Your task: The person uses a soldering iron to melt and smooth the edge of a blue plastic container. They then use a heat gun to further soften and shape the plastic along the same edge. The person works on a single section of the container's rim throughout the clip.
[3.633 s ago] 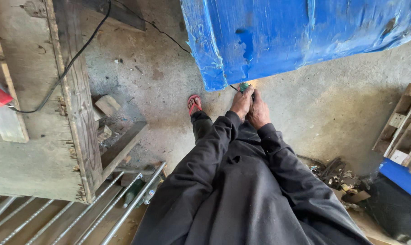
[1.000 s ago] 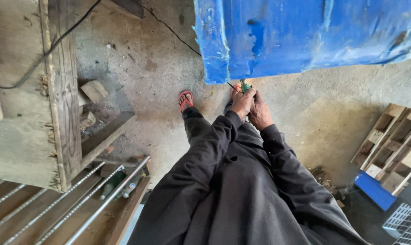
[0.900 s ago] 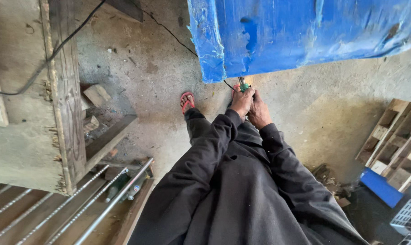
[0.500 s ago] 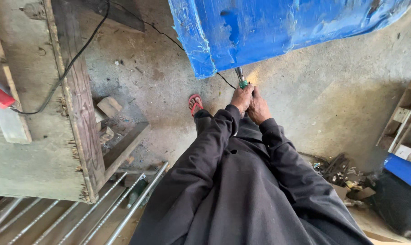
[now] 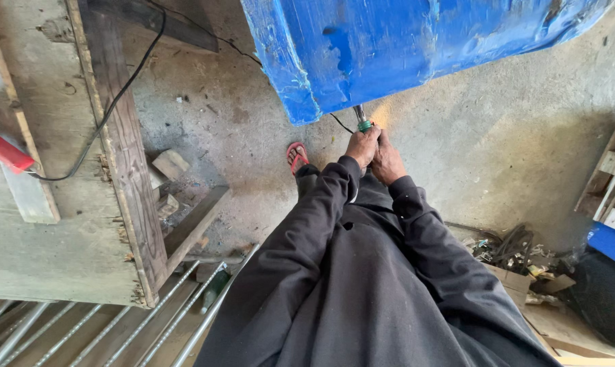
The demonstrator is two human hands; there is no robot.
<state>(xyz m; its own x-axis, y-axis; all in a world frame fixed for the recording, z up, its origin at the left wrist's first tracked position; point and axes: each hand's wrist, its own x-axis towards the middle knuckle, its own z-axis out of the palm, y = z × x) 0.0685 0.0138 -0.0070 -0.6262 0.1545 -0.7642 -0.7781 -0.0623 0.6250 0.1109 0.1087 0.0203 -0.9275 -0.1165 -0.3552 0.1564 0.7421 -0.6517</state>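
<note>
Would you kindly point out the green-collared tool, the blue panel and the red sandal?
green-collared tool point(image 5: 364, 124), head view, on its green collar.
blue panel point(image 5: 416, 47), head view, mid face.
red sandal point(image 5: 296, 155), head view, on its strap.

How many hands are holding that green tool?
2. The left hand and the right hand sit side by side on the green tool, just below the blue sheet.

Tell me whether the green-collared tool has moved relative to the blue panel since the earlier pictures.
Yes. The tool in both hands has gone forward; its tip now meets the blue panel edge.
</note>
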